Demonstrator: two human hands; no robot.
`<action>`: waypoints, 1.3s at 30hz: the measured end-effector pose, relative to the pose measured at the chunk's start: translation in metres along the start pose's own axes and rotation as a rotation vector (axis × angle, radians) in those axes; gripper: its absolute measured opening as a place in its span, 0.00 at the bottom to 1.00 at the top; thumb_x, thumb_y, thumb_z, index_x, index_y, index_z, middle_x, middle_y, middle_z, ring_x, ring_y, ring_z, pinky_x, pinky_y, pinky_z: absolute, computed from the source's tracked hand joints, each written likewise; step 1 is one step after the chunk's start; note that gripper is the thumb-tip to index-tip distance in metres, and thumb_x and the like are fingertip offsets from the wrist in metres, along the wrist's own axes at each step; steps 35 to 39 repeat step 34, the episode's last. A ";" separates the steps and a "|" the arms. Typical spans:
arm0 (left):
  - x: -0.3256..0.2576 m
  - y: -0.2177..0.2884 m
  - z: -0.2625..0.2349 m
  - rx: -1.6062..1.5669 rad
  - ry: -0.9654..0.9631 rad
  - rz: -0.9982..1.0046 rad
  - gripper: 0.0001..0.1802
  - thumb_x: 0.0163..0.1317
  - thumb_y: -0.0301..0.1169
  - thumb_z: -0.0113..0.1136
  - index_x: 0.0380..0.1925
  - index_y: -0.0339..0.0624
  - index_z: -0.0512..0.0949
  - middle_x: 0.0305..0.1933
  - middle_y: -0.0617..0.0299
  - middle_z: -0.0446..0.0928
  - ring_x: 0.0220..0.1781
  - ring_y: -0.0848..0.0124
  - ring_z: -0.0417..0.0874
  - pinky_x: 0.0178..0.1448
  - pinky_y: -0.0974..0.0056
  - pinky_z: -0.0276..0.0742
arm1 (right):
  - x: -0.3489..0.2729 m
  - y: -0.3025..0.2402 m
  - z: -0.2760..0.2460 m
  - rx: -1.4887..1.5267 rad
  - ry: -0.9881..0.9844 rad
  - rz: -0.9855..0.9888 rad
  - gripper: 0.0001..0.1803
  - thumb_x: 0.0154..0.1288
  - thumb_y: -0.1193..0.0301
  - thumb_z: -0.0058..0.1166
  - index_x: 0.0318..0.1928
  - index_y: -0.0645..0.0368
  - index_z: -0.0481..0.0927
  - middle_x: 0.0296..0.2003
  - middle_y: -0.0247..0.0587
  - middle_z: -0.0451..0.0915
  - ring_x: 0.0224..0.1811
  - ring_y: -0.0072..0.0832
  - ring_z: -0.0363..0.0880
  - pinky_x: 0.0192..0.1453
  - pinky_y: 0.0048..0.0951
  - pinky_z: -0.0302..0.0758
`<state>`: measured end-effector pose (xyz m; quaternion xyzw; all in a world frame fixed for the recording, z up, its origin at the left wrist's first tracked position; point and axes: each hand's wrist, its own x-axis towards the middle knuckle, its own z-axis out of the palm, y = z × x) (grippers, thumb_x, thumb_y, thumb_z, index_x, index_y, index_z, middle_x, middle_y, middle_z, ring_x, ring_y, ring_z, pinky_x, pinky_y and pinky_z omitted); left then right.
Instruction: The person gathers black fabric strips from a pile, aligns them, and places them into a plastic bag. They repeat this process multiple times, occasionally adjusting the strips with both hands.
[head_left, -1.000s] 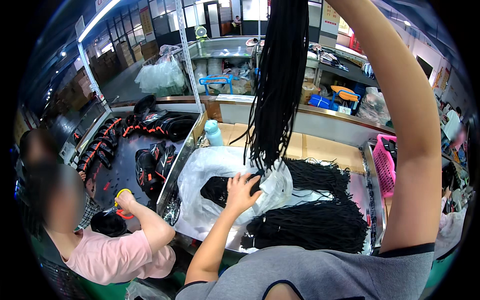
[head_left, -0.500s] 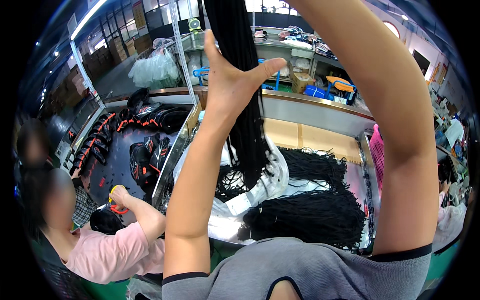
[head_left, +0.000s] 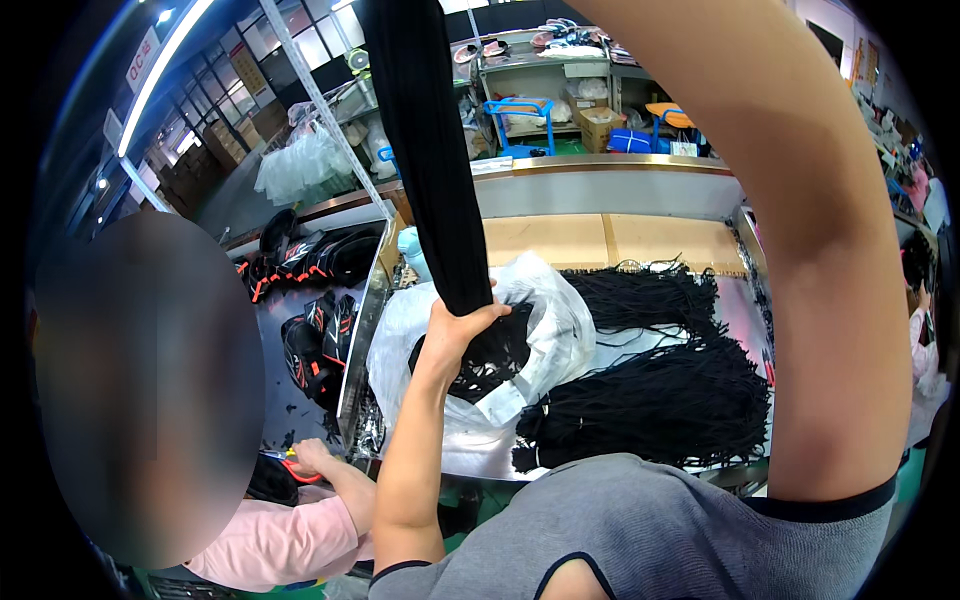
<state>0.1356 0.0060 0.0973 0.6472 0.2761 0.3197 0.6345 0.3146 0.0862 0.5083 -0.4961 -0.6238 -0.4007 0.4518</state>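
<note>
A long bundle of black laces [head_left: 430,150] hangs down from beyond the top edge, pulled into a straight, narrow strip. My left hand [head_left: 452,338] is wrapped round its lower part, thumb to the right, just above a white plastic bag [head_left: 560,320]. Inside the open bag lie more black laces [head_left: 495,360]. My right arm [head_left: 800,180] reaches up past the top edge, so the hand itself is out of sight. Right of the bag, a thick pile of black laces [head_left: 650,405] lies across the metal worktop, with another bunch of laces [head_left: 645,300] behind it.
Flat cardboard [head_left: 560,240] lines the back of the worktop below a raised ledge [head_left: 640,170]. At left, a co-worker in a pink sleeve [head_left: 280,535] holds red-handled scissors [head_left: 300,470] near black-and-red shoe parts [head_left: 315,350]. A metal post [head_left: 325,115] rises behind the divider.
My left hand has moved down the bundle and closed from spread fingers to a grip round it. The loose strands are drawn together, and my view has shifted.
</note>
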 end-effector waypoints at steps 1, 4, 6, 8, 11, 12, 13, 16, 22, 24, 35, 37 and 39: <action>-0.002 -0.003 -0.001 -0.015 0.001 -0.014 0.26 0.53 0.26 0.70 0.52 0.30 0.73 0.34 0.59 0.83 0.43 0.68 0.86 0.56 0.63 0.76 | 0.003 0.000 -0.002 -0.470 -0.069 -0.205 0.10 0.58 0.79 0.57 0.41 0.64 0.84 0.37 0.51 0.85 0.39 0.40 0.86 0.38 0.37 0.78; -0.001 -0.009 -0.004 -0.067 -0.029 -0.040 0.30 0.53 0.30 0.71 0.53 0.30 0.71 0.34 0.57 0.83 0.45 0.66 0.86 0.58 0.61 0.77 | 0.002 -0.002 -0.005 0.551 0.035 0.394 0.10 0.62 0.74 0.57 0.44 0.59 0.83 0.42 0.50 0.85 0.44 0.39 0.86 0.42 0.38 0.79; 0.001 -0.009 -0.004 -0.074 -0.086 -0.071 0.30 0.53 0.30 0.70 0.54 0.30 0.71 0.34 0.56 0.83 0.45 0.65 0.86 0.60 0.60 0.77 | 0.000 0.002 -0.005 0.615 0.048 0.408 0.10 0.62 0.74 0.57 0.44 0.59 0.83 0.41 0.49 0.85 0.44 0.39 0.86 0.42 0.38 0.79; 0.002 -0.012 0.000 -0.121 -0.132 -0.078 0.28 0.54 0.29 0.69 0.53 0.30 0.70 0.33 0.55 0.82 0.44 0.63 0.86 0.64 0.54 0.77 | 0.000 0.010 -0.006 0.645 0.051 0.410 0.10 0.62 0.74 0.57 0.44 0.58 0.83 0.40 0.49 0.85 0.43 0.39 0.85 0.41 0.39 0.79; 0.004 -0.018 0.000 -0.300 -0.202 -0.080 0.27 0.55 0.28 0.67 0.53 0.30 0.69 0.32 0.54 0.80 0.41 0.62 0.85 0.66 0.48 0.78 | 0.001 0.021 -0.001 0.702 0.050 0.425 0.10 0.62 0.74 0.58 0.44 0.58 0.83 0.39 0.48 0.85 0.42 0.39 0.85 0.41 0.39 0.79; 0.005 -0.019 0.001 -0.381 -0.234 -0.093 0.27 0.55 0.27 0.66 0.53 0.30 0.69 0.32 0.54 0.78 0.38 0.62 0.84 0.64 0.44 0.79 | 0.002 0.026 -0.001 0.719 0.050 0.428 0.10 0.62 0.74 0.58 0.44 0.58 0.83 0.39 0.47 0.85 0.42 0.39 0.85 0.40 0.39 0.79; 0.006 -0.021 0.003 -0.432 -0.240 -0.116 0.27 0.55 0.27 0.66 0.54 0.31 0.69 0.32 0.54 0.78 0.37 0.62 0.84 0.64 0.44 0.80 | 0.002 0.031 0.001 0.731 0.050 0.435 0.09 0.62 0.74 0.58 0.44 0.58 0.83 0.38 0.47 0.85 0.41 0.39 0.85 0.40 0.39 0.79; 0.004 -0.025 0.003 -0.559 -0.230 -0.169 0.27 0.55 0.28 0.65 0.54 0.31 0.69 0.32 0.55 0.77 0.35 0.62 0.83 0.60 0.46 0.82 | 0.004 0.047 0.012 0.782 0.039 0.455 0.09 0.62 0.74 0.58 0.44 0.58 0.83 0.37 0.46 0.84 0.40 0.38 0.85 0.39 0.40 0.79; 0.001 -0.041 -0.007 -0.633 -0.347 -0.171 0.28 0.52 0.29 0.67 0.54 0.33 0.72 0.30 0.58 0.75 0.30 0.67 0.78 0.52 0.53 0.84 | 0.006 0.093 0.027 0.883 0.042 0.505 0.09 0.62 0.74 0.58 0.43 0.58 0.82 0.35 0.45 0.84 0.38 0.38 0.84 0.38 0.41 0.79; -0.003 -0.031 -0.004 -0.619 -0.391 -0.166 0.29 0.51 0.30 0.68 0.54 0.32 0.72 0.30 0.58 0.75 0.29 0.68 0.78 0.52 0.54 0.84 | -0.002 0.116 0.032 0.897 0.046 0.521 0.09 0.62 0.74 0.58 0.43 0.57 0.82 0.34 0.44 0.84 0.37 0.38 0.84 0.37 0.41 0.78; -0.012 -0.045 -0.027 -0.495 -0.514 -0.233 0.26 0.52 0.29 0.68 0.50 0.29 0.73 0.28 0.57 0.76 0.27 0.70 0.80 0.46 0.57 0.83 | -0.146 0.147 -0.028 0.476 0.072 0.689 0.14 0.56 0.75 0.60 0.44 0.61 0.80 0.32 0.43 0.79 0.29 0.31 0.76 0.33 0.36 0.74; -0.012 -0.045 -0.027 -0.495 -0.514 -0.233 0.26 0.52 0.29 0.68 0.50 0.29 0.73 0.28 0.57 0.76 0.27 0.70 0.80 0.46 0.57 0.83 | -0.146 0.147 -0.028 0.476 0.072 0.689 0.14 0.56 0.75 0.60 0.44 0.61 0.80 0.32 0.43 0.79 0.29 0.31 0.76 0.33 0.36 0.74; -0.012 -0.045 -0.027 -0.495 -0.514 -0.233 0.26 0.52 0.29 0.68 0.50 0.29 0.73 0.28 0.57 0.76 0.27 0.70 0.80 0.46 0.57 0.83 | -0.146 0.147 -0.028 0.476 0.072 0.689 0.14 0.56 0.75 0.60 0.44 0.61 0.80 0.32 0.43 0.79 0.29 0.31 0.76 0.33 0.36 0.74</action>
